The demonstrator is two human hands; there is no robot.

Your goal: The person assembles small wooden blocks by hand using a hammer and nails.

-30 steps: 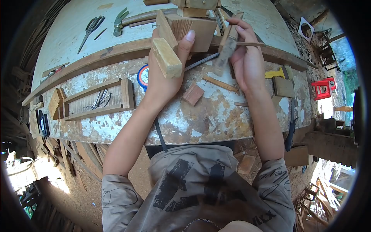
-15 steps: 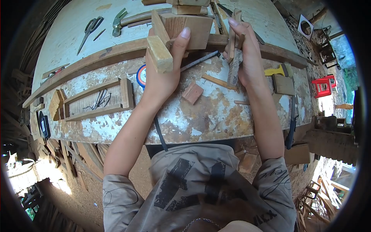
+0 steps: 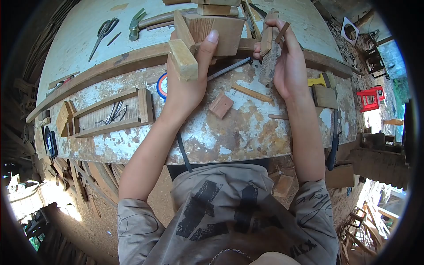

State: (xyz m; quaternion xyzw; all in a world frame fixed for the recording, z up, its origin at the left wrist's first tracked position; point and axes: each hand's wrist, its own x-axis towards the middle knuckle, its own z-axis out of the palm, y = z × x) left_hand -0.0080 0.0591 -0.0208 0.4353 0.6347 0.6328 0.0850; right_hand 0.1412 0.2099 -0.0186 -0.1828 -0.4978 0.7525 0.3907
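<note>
My left hand (image 3: 190, 88) is closed round a wooden assembly (image 3: 225, 35), a broad brown board joined to narrower pieces, with a pale block end (image 3: 184, 59) toward me. Its thumb lies along the board's face. To the right, my right hand (image 3: 289, 62) grips a wooden piece (image 3: 270, 57) with a rough grey lower part and a thin strip crossing its top. The two held things are apart. Between and below them on the bench lie a reddish wood block (image 3: 221, 105), a thin wood strip (image 3: 252, 93) and a tape measure (image 3: 162, 86) with its blade out.
A wooden tray (image 3: 145, 106) with nails stands at the left. Scissors (image 3: 104, 33) and a hammer (image 3: 136, 25) lie at the back left. A long wooden bar (image 3: 101, 66) crosses the bench (image 3: 198, 145). A yellow-handled tool (image 3: 316, 81) is at the right.
My right hand has turned the wooden piece so that more of its broad face shows, and its fingers have shifted on it. My left hand and the assembly have barely moved.
</note>
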